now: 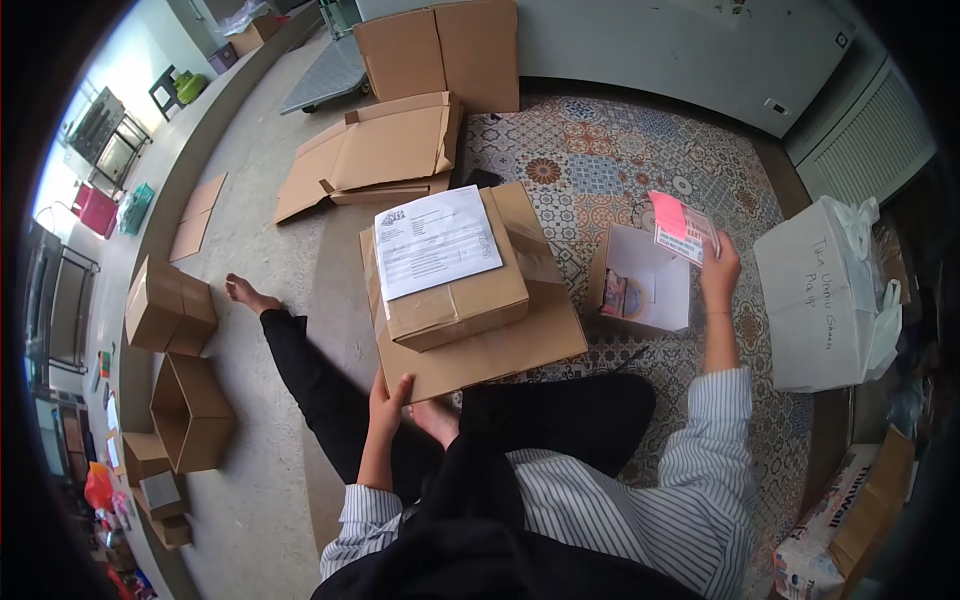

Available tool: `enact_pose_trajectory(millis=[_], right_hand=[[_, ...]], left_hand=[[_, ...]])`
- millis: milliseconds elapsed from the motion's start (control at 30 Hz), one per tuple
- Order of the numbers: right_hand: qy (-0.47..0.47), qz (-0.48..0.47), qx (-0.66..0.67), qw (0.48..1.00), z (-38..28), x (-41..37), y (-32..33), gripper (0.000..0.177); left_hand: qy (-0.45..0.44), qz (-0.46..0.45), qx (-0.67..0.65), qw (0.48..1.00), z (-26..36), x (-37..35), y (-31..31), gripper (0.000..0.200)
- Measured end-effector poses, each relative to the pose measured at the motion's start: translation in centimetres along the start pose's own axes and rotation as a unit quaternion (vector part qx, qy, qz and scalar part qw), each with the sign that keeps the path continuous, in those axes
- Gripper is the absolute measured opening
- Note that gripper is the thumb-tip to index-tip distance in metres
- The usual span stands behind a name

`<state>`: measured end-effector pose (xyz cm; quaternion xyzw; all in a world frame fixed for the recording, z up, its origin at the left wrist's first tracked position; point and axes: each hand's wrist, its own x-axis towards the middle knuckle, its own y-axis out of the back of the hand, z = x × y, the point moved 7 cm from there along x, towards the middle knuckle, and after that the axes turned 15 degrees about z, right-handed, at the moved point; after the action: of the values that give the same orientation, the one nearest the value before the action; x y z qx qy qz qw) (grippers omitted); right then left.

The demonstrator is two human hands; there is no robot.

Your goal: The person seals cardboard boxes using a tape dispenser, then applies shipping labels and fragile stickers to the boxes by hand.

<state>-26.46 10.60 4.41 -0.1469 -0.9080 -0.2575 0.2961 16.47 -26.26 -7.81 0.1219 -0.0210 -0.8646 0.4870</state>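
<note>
My left hand (390,402) grips the near left corner of a flat cardboard piece (480,357). On that cardboard rests a closed, taped carton (460,312), with a printed white paper (437,243) lying on its top. Out to the right, my right hand (721,268) is closed on a pink and white printed sheet (683,227), held above the right edge of an open box (660,278). The box is white inside, and small colourful items (620,295) lie in it.
Flattened cardboard (380,150) lies ahead, with an upright sheet (480,60) behind it. Boxes (170,305) stand at the left beyond my outstretched leg. A large white wrapped package (815,300) stands at the right. A metal trolley (325,75) is at the back.
</note>
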Motion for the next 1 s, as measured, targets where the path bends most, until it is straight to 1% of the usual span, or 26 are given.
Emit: enact_pose_trajectory(millis=[33, 67, 100, 133, 167, 200, 267, 300, 333, 367, 400, 467, 500, 533, 567, 633, 667, 733, 800, 867, 900, 933, 1000], right_hand=[[-0.061, -0.010, 0.082, 0.995, 0.5, 0.4, 0.5, 0.019], [-0.121, -0.023, 0.164, 0.979, 0.8, 0.5, 0.8, 0.018], [-0.166, -0.011, 0.250, 0.954, -1.7, 0.3, 1.5, 0.019], [-0.211, 0.001, 0.331, 0.920, -4.6, -0.1, 2.6, 0.019], [-0.271, -0.028, 0.379, 0.884, -6.3, -0.8, 2.9, 0.024], [-0.270, -0.037, 0.380, 0.884, -7.9, -1.6, 3.2, 0.024], [-0.333, -0.093, 0.425, 0.836, -10.2, -4.2, 2.7, 0.026], [-0.333, -0.113, 0.420, 0.836, -10.6, -5.4, 2.3, 0.028], [-0.332, -0.118, 0.416, 0.838, -10.4, -6.4, 1.9, 0.028], [-0.326, -0.152, 0.417, 0.835, -10.3, -7.6, 1.2, 0.028], [-0.322, -0.184, 0.417, 0.830, -10.2, -8.7, 0.7, 0.028], [-0.324, -0.201, 0.394, 0.837, -10.0, -10.5, 0.3, 0.025], [-0.327, -0.216, 0.379, 0.838, -9.5, -11.5, 0.0, 0.022], [-0.329, -0.232, 0.365, 0.839, -8.9, -12.5, -0.5, 0.020], [-0.329, -0.251, 0.357, 0.837, -7.7, -13.5, -1.0, 0.016], [-0.340, -0.256, 0.354, 0.833, -7.6, -15.1, -2.0, 0.017], [-0.350, -0.260, 0.355, 0.827, -7.5, -15.8, -2.7, 0.018], [-0.355, -0.263, 0.342, 0.830, -7.2, -16.7, -3.5, 0.021], [-0.370, -0.269, 0.348, 0.818, -7.3, -17.4, -4.0, 0.025], [-0.366, -0.273, 0.344, 0.820, -7.5, -17.3, -3.6, 0.026], [-0.347, -0.266, 0.342, 0.832, -7.7, -16.9, -3.1, 0.026], [-0.327, -0.258, 0.340, 0.843, -8.1, -16.5, -2.5, 0.026], [-0.327, -0.243, 0.339, 0.848, -9.3, -16.1, -0.7, 0.029]], left_hand=[[-0.045, 0.006, 0.036, 0.998, 0.8, 0.0, 0.2, 0.058], [-0.045, 0.014, 0.034, 0.998, 1.1, -0.2, 0.4, 0.058], [-0.173, 0.083, 0.177, 0.965, 3.5, -0.8, 0.9, 0.058], [-0.290, 0.147, 0.315, 0.892, 5.9, -1.8, 0.9, 0.059], [-0.310, 0.159, 0.315, 0.883, 6.9, -2.3, 1.0, 0.058], [-0.340, 0.179, 0.305, 0.871, 8.2, -2.9, 0.9, 0.055], [-0.361, 0.184, 0.251, 0.879, 10.0, -3.7, 0.7, 0.042], [-0.355, 0.187, 0.250, 0.881, 10.2, -3.8, 0.8, 0.042], [-0.351, 0.161, 0.212, 0.898, 10.2, -4.0, 0.7, 0.037], [-0.346, 0.134, 0.174, 0.912, 10.2, -4.2, 0.5, 0.031], [-0.340, 0.133, 0.172, 0.915, 10.4, -4.4, 0.5, 0.031], [-0.307, 0.038, 0.095, 0.946, 10.5, -4.6, -0.7, 0.022], [-0.298, 0.017, 0.087, 0.950, 10.2, -4.5, -0.9, 0.023], [-0.293, 0.016, 0.083, 0.952, 9.9, -4.4, -1.0, 0.023], [-0.252, -0.008, 0.048, 0.966, 9.2, -4.0, -1.3, 0.024], [-0.158, -0.074, 0.000, 0.985, 7.7, -3.5, -1.9, 0.024], [-0.154, -0.075, -0.003, 0.985, 7.4, -3.1, -2.1, 0.024], [-0.112, -0.068, -0.064, 0.989, 6.9, -2.3, -2.6, 0.023], [-0.103, -0.076, -0.065, 0.990, 6.8, -2.0, -2.9, 0.023], [-0.136, -0.062, -0.050, 0.987, 7.5, -2.0, -3.0, 0.023], [-0.181, -0.019, -0.024, 0.983, 8.7, -2.6, -2.5, 0.021], [-0.183, -0.021, -0.025, 0.983, 9.5, -3.3, -2.3, 0.021], [-0.338, 0.057, 0.026, 0.939, 12.3, -5.6, -1.2, 0.020]])
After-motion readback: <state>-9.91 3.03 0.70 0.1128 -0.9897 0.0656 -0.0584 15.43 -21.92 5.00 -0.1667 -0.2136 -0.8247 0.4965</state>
